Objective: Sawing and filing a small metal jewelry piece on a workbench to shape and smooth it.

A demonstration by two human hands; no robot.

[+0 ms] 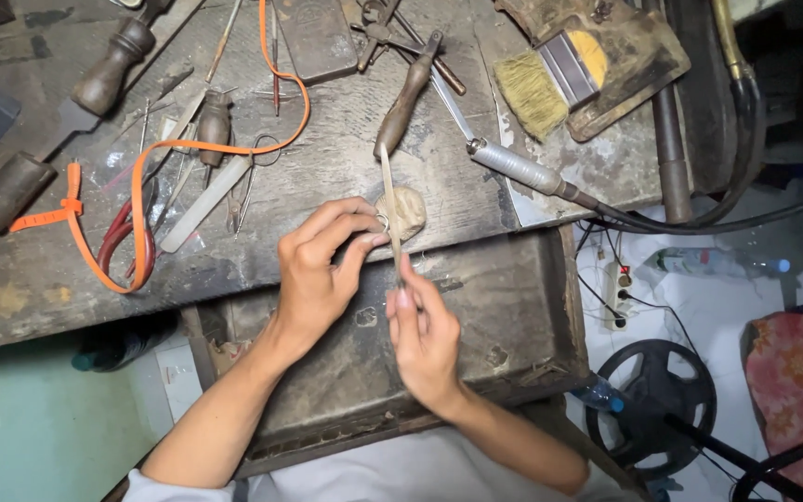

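Left hand (316, 270) pinches a small ring (383, 221) at its one o'clock; right hand (425, 339) grips a file (390, 209) running toward twelve.

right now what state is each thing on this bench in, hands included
left hand: pinching a small metal ring against a worn wooden bench peg
right hand: gripping a thin flat file, its blade laid on the ring
wooden pull-out drawer: pulled open under the hands
straw-bristled flat brush: lying flat, untouched
metal rotary handpiece: lying idle on the bench
orange cord: looped loose across the bench
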